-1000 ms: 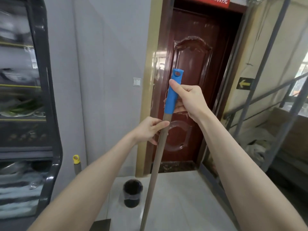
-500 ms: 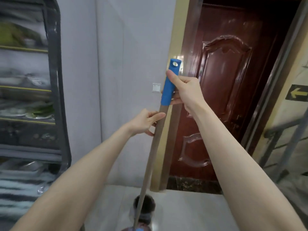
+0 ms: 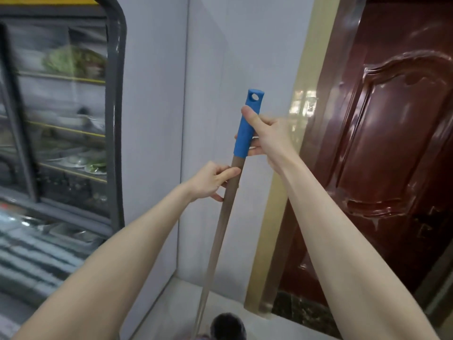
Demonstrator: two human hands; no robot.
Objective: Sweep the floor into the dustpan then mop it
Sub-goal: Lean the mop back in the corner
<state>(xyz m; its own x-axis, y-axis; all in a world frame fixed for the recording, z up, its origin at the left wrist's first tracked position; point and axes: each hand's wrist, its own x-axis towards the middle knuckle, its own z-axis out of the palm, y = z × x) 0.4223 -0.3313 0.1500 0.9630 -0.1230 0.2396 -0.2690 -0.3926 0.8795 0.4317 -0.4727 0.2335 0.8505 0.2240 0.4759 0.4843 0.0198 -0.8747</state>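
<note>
Behind your grip, the red door (image 3: 392, 168) has slid further right than before. Your right hand (image 3: 267, 136) clasps the mop pole's (image 3: 220, 229) blue end (thumb up); your left hand (image 3: 210, 181) pinches just below.

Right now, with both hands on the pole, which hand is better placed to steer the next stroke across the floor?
Probably the left hand: it grips the bare pole lower down, nearer the floor end. The right hand wraps the blue grip at the top, acting more as the pivot.
</note>
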